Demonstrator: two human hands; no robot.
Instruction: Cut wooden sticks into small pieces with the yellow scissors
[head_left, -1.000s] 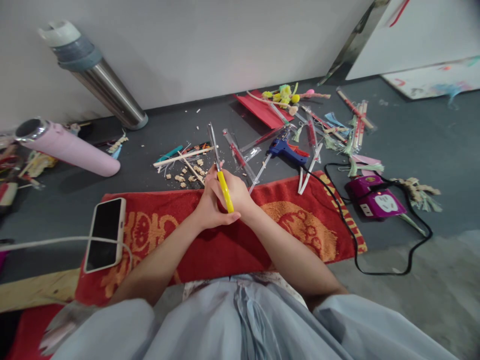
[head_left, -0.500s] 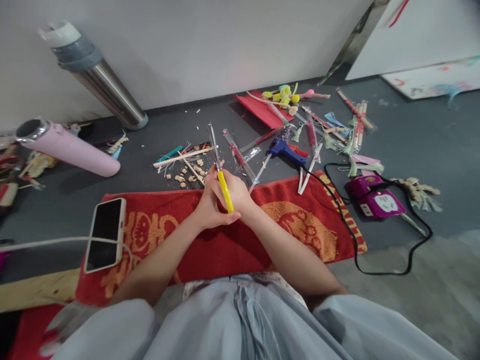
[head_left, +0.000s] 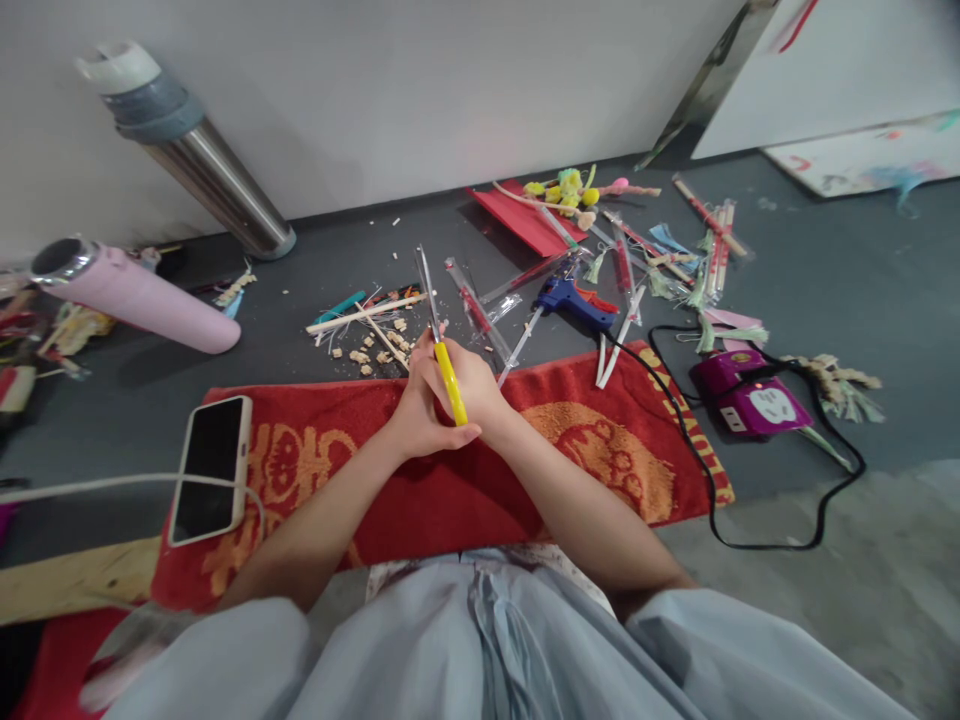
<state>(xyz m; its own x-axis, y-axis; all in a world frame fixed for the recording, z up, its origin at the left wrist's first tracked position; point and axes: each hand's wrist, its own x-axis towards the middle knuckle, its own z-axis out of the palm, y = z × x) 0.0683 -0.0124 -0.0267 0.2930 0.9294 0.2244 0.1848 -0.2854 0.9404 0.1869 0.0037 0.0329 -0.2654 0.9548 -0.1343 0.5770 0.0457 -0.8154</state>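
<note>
Nearest me, pale blue cloth over my lap, then the red towel [head_left: 570, 470] spread across the floor; its near edge meets my lap and bare towel lies open on both sides of my arms. A phone [head_left: 210, 468] sits on the towel's left end, a white cable crossing it.

My left hand [head_left: 415, 412] and right hand [head_left: 476, 385] are pressed together above the towel's far edge, both closed around yellow-handled scissors [head_left: 448, 378]; the blades point away, over the floor.

Just beyond the tips: sticks and wood chips [head_left: 369, 345], tight clutter. Right of that, a blue glue gun [head_left: 574, 300]; a purple power strip [head_left: 750, 403] near the towel's right edge, black cord looping over open floor.

Farther left, a pink bottle [head_left: 139, 297] lying down and a steel flask [head_left: 191, 150] at the wall.
</note>
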